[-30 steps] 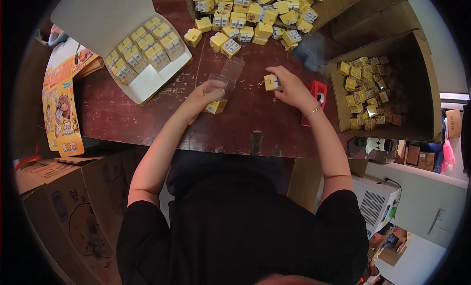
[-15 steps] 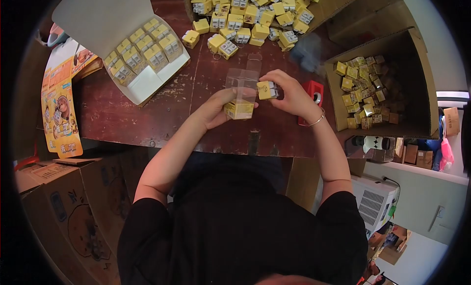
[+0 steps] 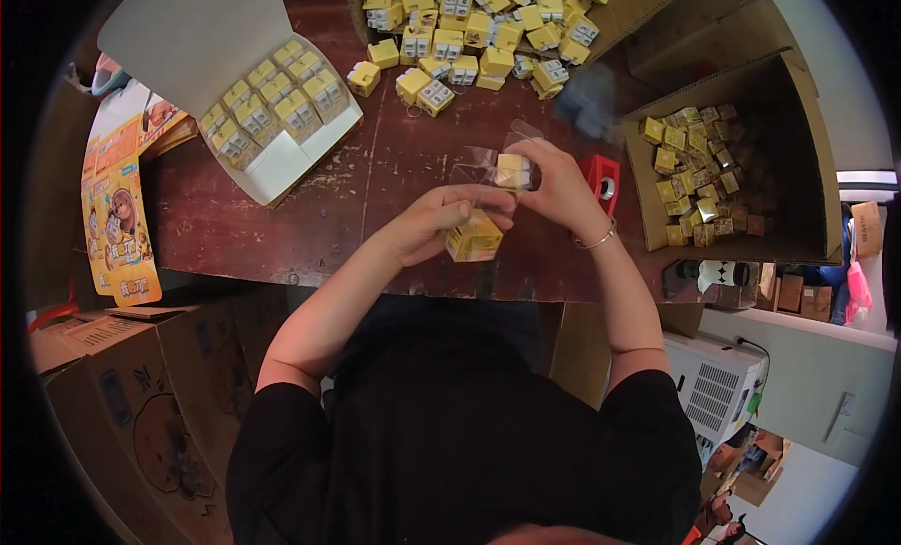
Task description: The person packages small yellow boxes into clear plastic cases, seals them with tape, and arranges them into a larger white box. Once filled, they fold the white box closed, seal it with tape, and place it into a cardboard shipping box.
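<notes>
My left hand (image 3: 427,224) is closed round a small clear package with a yellow printed base (image 3: 474,237), tilted so that its transparent open end points up and right. In my right hand (image 3: 560,187) is a small yellow and white block (image 3: 512,171), pinched between thumb and fingers at the clear film of the package. The two hands are close together over the front part of the red table (image 3: 375,212). Whether the block is inside the clear part cannot be made out.
A white open box (image 3: 282,174) with rows of packaged blocks lies at the left. Loose yellow blocks (image 3: 497,61) are heaped at the back. On the right are a red tape dispenser (image 3: 598,175) and a cardboard box (image 3: 815,160) of small packages. Orange printed cards (image 3: 122,231) lie far left.
The package in my left hand has tilted, its yellow base moving down and right. The block in my right hand has come up against the package's clear end.
</notes>
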Demonstrator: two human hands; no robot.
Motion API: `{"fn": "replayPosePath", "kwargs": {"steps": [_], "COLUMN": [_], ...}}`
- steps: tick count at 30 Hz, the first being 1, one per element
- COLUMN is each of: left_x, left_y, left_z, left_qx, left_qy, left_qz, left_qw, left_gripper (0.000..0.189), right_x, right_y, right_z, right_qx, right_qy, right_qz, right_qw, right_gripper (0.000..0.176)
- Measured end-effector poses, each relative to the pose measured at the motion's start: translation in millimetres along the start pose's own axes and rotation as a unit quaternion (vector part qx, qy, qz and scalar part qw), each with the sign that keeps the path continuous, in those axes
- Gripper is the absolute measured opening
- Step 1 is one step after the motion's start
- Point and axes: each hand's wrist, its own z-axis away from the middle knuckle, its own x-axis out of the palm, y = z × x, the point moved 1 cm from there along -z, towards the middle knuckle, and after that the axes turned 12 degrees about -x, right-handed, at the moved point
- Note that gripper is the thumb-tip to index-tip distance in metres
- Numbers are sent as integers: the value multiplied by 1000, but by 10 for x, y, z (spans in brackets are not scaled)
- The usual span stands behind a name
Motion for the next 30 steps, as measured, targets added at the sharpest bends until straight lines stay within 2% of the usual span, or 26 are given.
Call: {"fn": "replayPosePath", "kwargs": {"steps": [2,3,4,6,7,8,10,11,13,15,17,18,20,21,23,24,26,27,29,30], "left_x": [-153,-228,-287,-361,-345,-406,-581,-651,-700,-680,-619,-567,-514,-508,-492,-470,-404,-354,-342,-387], "left_y": [-43,-62,-77,-71,-29,-52,-79,-88,-69,-50,-16,7,-7,-38,-61,-63,-78,-88,-165,-248], "left_z": [74,95,94,86,104,99,84,80,84,63,35,24,-20,-51,-89,-98,-102,-91,-78,-95], "left_qx": [27,32,31,32,28,30,7,8,-16,-22,-28,-33,-38,-19,-1,24,48,37,23,61], "left_qy": [6,22,22,50,68,69,154,154,228,220,210,209,207,208,210,207,205,208,212,238], "left_qz": [30,86,87,108,108,108,-4,-5,-165,-184,-203,-234,-266,-253,-241,-258,-272,-253,-233,-275], "left_qw": [999,996,995,992,991,991,988,988,959,958,956,949,941,945,948,943,939,944,949,929], "left_gripper": [90,81,81,71,59,59,46,46,39,42,45,44,44,45,45,47,49,51,54,59], "right_x": [-68,-77,-76,-122,-151,-186,-311,-402,-582,-606,-593,-565,-473,-421,-301,-253,-170,-150,-110,-18], "right_y": [13,7,-11,-99,-137,-147,-160,-185,-250,-282,-306,-291,-271,-279,-262,-226,-168,-173,-258,-257], "right_z": [36,71,101,98,79,66,52,34,-22,-121,-251,-311,-402,-425,-450,-432,-386,-355,-224,-104], "right_qx": [-17,35,87,82,76,75,-39,-40,19,13,-49,-49,-103,-103,-73,-72,-176,-176,-212,-212], "right_qy": [22,11,0,-21,-40,-41,14,15,-25,-4,5,6,-41,-41,-132,-133,-111,-113,-2,-4], "right_qz": [-35,-132,-229,-232,-235,-235,-148,-148,-150,-157,-87,-87,-28,-28,-42,-43,-82,-83,-59,-61], "right_qw": [999,991,970,969,968,968,988,988,988,987,995,995,993,993,988,988,975,974,975,975], "right_gripper": [43,42,40,40,40,40,40,40,40,40,40,40,41,41,40,40,38,38,32,32]}}
